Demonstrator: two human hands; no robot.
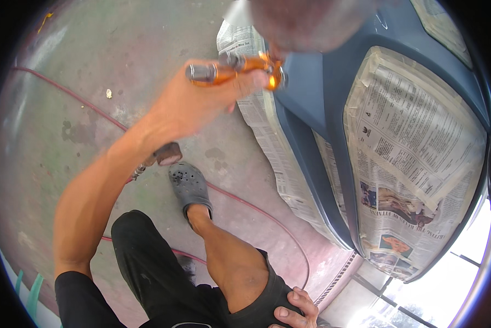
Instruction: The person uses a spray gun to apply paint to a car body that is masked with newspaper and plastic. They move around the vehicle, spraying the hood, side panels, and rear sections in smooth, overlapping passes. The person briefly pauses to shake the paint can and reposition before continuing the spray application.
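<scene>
My left hand [188,101] is closed round an orange spray gun [240,68] with grey metal knobs. A large, blurred rounded cup [311,22] joins the gun at the top of the view. Below my fist the dark lower end [169,153] of the gun's handle shows, with a metal hose fitting beside it. The gun's front is close to a blue-grey car body panel [305,85]. My right hand [300,310] lies on my leg by the edge of the dark shorts, its fingers apart and holding nothing.
Newspaper [415,131] taped over the car's openings borders the panel; more newspaper [256,104] hangs along its left edge. A red hose [256,208] winds across the stained concrete floor around my foot in a grey clog [188,186]. A floor grate [335,279] lies at the lower right.
</scene>
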